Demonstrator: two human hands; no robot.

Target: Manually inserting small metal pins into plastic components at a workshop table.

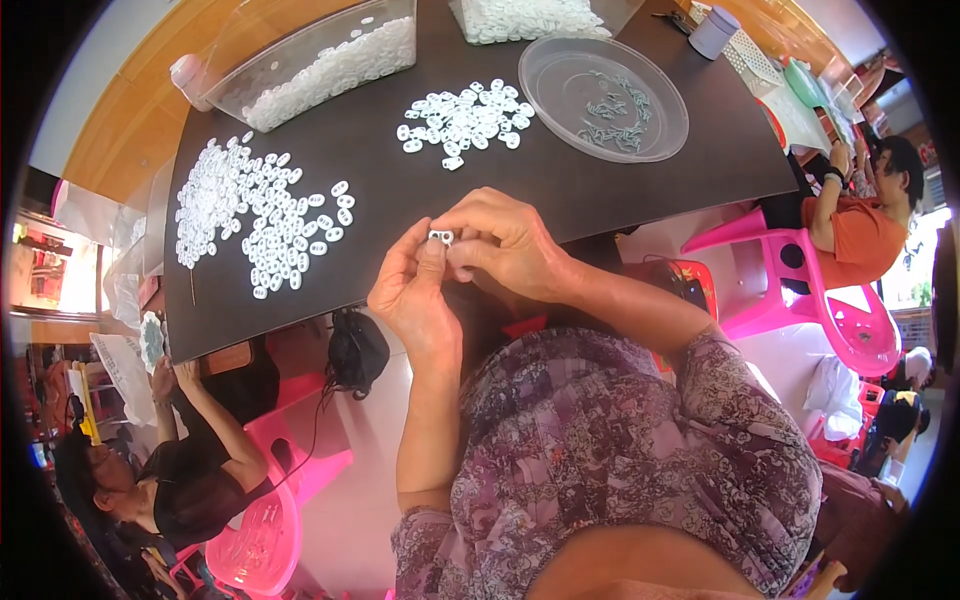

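Just past the table's front edge, my left hand [415,290] pinches a small white oval plastic piece [440,237] with dark holes between thumb and fingers. My right hand [510,243] meets it from the right, its fingers curled and closed beside the piece; whatever they may grip is hidden. Beyond my hands lies a loose pile of similar white oval pieces [465,118]. A larger spread of such pieces [280,225] covers the left part of the table. To the far right, a round clear tray [545,105] holds small grey-green parts [615,108].
At the back of the dark table [370,215] stand a clear bin [225,85] of white pieces, another heap of white pieces [530,18] and a lidded grey cup [713,32]. People sit at left and right, near pink plastic chairs [865,330]. A black bag [357,350] hangs below the edge.
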